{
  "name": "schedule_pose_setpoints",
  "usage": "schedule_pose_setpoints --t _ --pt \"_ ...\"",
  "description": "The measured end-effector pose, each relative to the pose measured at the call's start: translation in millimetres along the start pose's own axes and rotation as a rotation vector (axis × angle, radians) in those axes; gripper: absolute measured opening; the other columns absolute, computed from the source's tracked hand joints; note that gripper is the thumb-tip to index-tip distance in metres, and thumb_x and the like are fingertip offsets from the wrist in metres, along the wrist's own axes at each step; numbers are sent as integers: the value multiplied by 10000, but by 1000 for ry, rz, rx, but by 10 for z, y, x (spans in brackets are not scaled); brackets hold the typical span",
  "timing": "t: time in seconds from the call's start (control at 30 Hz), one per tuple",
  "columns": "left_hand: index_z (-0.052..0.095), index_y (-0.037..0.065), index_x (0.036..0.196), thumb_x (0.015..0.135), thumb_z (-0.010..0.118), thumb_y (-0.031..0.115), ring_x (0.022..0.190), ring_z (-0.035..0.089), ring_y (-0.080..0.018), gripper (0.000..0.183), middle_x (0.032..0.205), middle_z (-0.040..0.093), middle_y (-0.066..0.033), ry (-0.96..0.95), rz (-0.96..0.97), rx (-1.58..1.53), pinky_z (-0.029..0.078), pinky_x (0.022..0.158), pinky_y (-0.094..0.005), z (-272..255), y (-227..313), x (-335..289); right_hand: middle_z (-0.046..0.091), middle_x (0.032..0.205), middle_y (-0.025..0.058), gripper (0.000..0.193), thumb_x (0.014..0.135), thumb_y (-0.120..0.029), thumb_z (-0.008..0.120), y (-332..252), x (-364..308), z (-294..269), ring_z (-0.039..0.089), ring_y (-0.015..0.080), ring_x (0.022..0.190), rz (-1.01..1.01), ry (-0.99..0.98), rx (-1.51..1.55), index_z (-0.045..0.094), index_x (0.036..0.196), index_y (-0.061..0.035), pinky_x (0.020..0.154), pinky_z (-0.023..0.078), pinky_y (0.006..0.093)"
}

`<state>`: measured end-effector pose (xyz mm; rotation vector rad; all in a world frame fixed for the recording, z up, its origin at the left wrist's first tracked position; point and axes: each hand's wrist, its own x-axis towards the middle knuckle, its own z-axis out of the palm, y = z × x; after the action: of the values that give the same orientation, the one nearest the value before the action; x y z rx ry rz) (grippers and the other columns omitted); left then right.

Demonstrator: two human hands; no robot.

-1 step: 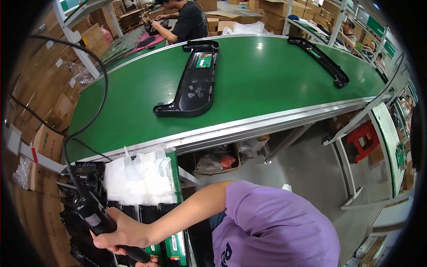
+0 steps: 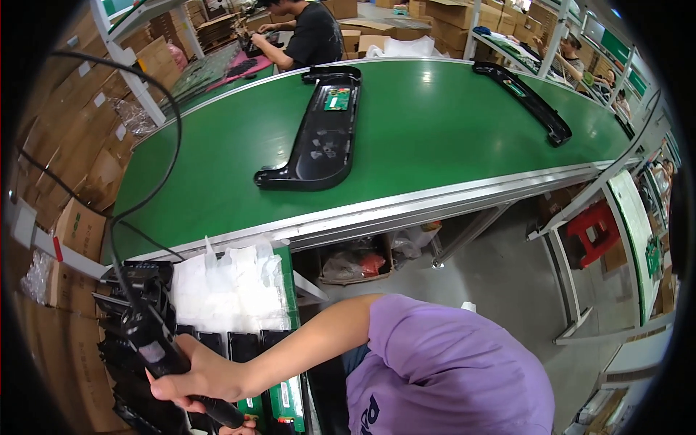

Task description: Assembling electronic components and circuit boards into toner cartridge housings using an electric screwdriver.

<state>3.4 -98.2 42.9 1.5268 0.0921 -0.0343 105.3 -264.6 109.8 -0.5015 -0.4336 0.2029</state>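
A black corded electric screwdriver [image 2: 156, 353] is gripped in my right hand [image 2: 206, 371], fingers wrapped round its body. It slants down to the right, its lower end over the green circuit boards [image 2: 286, 399] in black housings at the bottom edge. Only a few fingertips of my left hand [image 2: 238, 429] show, close to the screwdriver's lower end; the picture's edge cuts off the rest, so its grip cannot be made out. The driver's tip and whatever it touches are hard to see.
Black plastic parts [image 2: 141, 290] are piled left of the boards, beside white sheeting [image 2: 232, 290]. Beyond stands a green-topped bench [image 2: 420, 138] with two black housings [image 2: 319, 138] [image 2: 525, 101]. The screwdriver's cord [image 2: 177, 138] loops at left. A co-worker [image 2: 312, 36] sits behind; a red stool [image 2: 593, 233] stands right.
The view has shifted a little, and the screwdriver with it. My right hand keeps the same hold.
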Motion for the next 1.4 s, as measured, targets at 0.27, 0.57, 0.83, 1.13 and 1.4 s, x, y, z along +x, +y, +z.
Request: schedule_pose_setpoints --t 0.27,0.57,0.83,1.13,1.4 --pt "518 23 939 811 627 44 488 427 -80 170 757 558 -72 -8 -110 -158 352 451 -181 -128 59 19 455 490 54 254 770 -209 657 134 184 26 414 116 348 66 -9 126 480 820 -33 357 338 243" --pt "472 -79 1092 889 457 86 1105 535 -298 262 1200 503 -269 460 162 -337 431 935 -318 -542 17 320 530 535 50 137 779 -101 630 120 653 84 485 98 412 247 -217 -211 559 760 15 396 378 225" --pt "450 -23 1060 971 347 153 834 631 -236 222 1004 596 -231 483 116 -424 506 706 -260 -808 -67 317 421 522 30 373 761 -268 647 705 791 71 392 115 384 265 -554 -441 419 919 -19 373 317 238" --pt "496 44 908 947 393 172 431 238 -36 169 515 326 55 460 -51 -351 204 405 -182 -766 -104 321 554 693 7 233 663 -25 696 790 717 -12 517 52 594 415 -522 -415 555 849 -24 536 398 180" --pt "472 53 957 874 428 62 497 302 -41 94 616 438 8 436 -83 -408 238 454 -185 -761 -120 332 550 697 11 234 674 -28 694 781 701 -43 511 44 595 404 -530 -412 552 859 -28 533 391 175"
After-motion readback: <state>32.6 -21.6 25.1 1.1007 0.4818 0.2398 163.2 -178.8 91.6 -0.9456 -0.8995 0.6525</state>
